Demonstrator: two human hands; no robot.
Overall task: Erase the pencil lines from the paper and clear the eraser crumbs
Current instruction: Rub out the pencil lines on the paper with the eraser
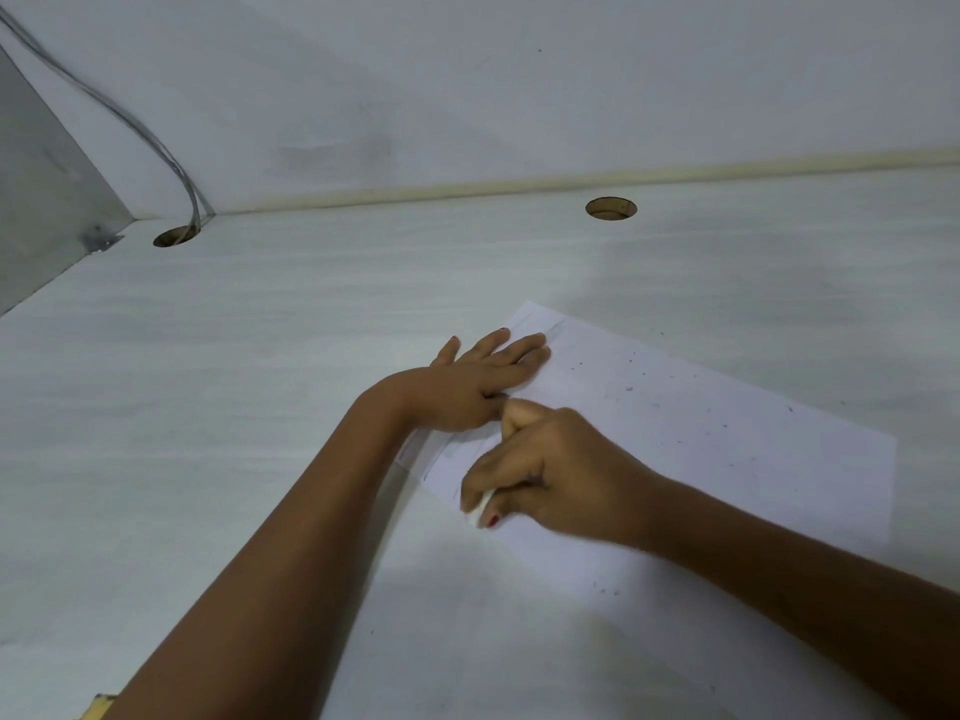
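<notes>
One wide-angle view from a camera worn on the person's head, looking forward and steeply down onto the desk. It sits close: both forearms rise from the bottom edge, and the left hand and right hand meet near the middle of the frame, near enough that the white eraser pinched in the right hand shows. Beyond the hands the view reaches the wall, the desk's back edge slanting upward to the right. Far left of the hands, a grey side panel fills the upper corner.
</notes>
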